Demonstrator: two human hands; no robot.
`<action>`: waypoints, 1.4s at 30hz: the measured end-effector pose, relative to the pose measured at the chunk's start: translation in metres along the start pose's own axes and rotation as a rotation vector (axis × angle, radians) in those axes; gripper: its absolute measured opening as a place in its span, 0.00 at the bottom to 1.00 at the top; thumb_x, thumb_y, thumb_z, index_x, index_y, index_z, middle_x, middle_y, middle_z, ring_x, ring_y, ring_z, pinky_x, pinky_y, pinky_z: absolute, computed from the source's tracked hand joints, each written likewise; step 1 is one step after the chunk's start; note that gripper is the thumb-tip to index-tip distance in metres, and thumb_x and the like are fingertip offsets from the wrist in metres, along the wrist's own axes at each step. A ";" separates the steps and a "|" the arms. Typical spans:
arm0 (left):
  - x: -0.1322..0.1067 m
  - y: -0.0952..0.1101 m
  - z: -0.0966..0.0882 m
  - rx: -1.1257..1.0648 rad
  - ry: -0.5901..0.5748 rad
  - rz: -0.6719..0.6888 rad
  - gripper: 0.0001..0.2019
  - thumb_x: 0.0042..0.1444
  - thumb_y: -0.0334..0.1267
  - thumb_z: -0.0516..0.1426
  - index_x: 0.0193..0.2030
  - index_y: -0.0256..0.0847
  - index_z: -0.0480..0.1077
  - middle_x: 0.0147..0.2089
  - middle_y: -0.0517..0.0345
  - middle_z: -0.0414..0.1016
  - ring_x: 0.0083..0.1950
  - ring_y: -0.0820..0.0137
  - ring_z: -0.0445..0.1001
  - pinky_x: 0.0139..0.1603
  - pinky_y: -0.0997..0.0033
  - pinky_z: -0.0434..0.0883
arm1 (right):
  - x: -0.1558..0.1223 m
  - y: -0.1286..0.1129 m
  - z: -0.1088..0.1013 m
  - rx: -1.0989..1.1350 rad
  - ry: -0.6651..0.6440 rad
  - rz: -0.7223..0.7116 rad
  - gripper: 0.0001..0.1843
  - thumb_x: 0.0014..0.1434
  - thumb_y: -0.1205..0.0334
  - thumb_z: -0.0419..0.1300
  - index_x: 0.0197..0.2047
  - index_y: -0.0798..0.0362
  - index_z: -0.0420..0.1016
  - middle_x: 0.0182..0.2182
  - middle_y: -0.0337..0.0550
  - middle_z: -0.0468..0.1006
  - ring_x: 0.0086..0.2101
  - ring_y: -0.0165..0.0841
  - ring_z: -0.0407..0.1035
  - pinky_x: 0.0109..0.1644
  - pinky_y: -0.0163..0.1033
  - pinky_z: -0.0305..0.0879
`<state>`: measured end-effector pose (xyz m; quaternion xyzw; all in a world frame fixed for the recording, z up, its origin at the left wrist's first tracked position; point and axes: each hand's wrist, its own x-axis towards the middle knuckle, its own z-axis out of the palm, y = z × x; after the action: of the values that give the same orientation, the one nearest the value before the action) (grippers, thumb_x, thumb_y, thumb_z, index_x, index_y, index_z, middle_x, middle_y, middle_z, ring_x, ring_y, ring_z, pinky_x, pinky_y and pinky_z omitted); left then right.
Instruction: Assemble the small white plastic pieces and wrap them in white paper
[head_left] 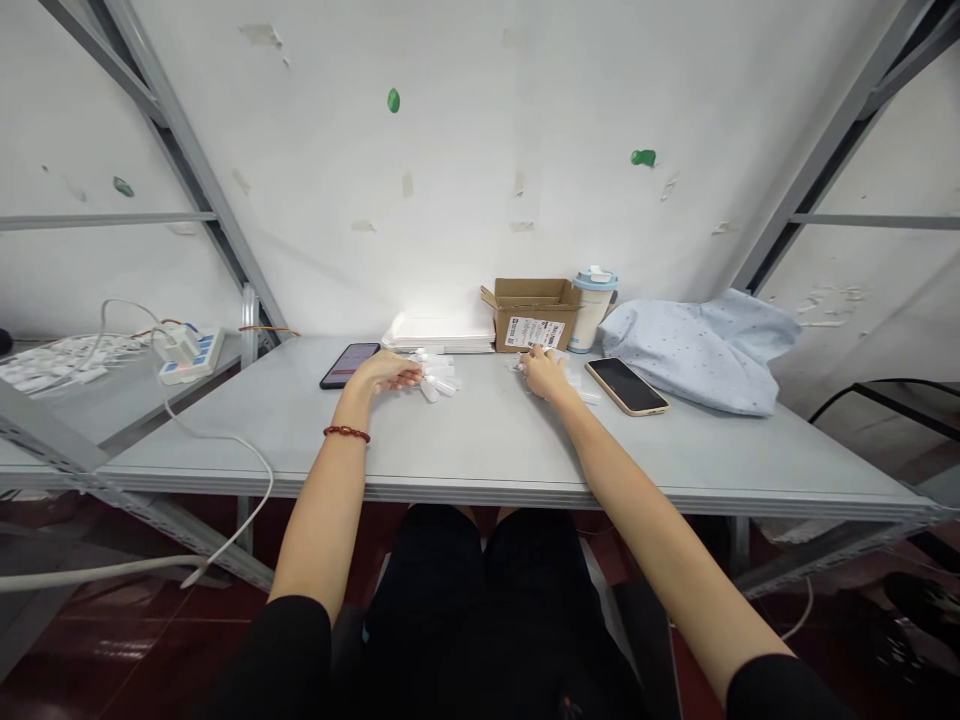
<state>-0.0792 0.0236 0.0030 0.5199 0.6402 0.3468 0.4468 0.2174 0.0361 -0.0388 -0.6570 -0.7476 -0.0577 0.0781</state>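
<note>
My left hand [393, 371] reaches over the table, its fingers drawn together at the edge of a small pile of white plastic pieces [441, 378]. What its fingertips hold, if anything, is hidden. Farther right, my right hand [546, 373] has its fingers curled down and pinched on a small white piece, too small to make out well. Beside and partly beneath that hand lie more clear and white plastic pieces [583, 388]. A gap of bare tabletop separates the two hands.
On the grey table [472, 450] are a dark phone [349, 365], a white stack [442, 332], an open cardboard box [534, 315], a lidded cup [594, 310], another phone [627, 386] and blue cloth [701, 350]. A power strip [193, 358] with a cable stands left.
</note>
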 end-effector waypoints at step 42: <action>-0.012 0.007 0.043 -0.082 -0.308 0.415 0.17 0.39 0.47 0.69 0.30 0.34 0.77 0.33 0.51 0.76 0.30 0.73 0.69 0.28 0.72 0.63 | -0.021 -0.054 -0.022 1.504 -0.195 -0.182 0.14 0.51 0.53 0.56 0.24 0.55 0.70 0.22 0.38 0.70 0.22 0.26 0.60 0.31 0.36 0.57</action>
<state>-0.0358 0.0130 -0.0035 0.6681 0.4298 0.3734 0.4790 0.1675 0.0042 -0.0208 -0.3648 -0.6405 0.5188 0.4331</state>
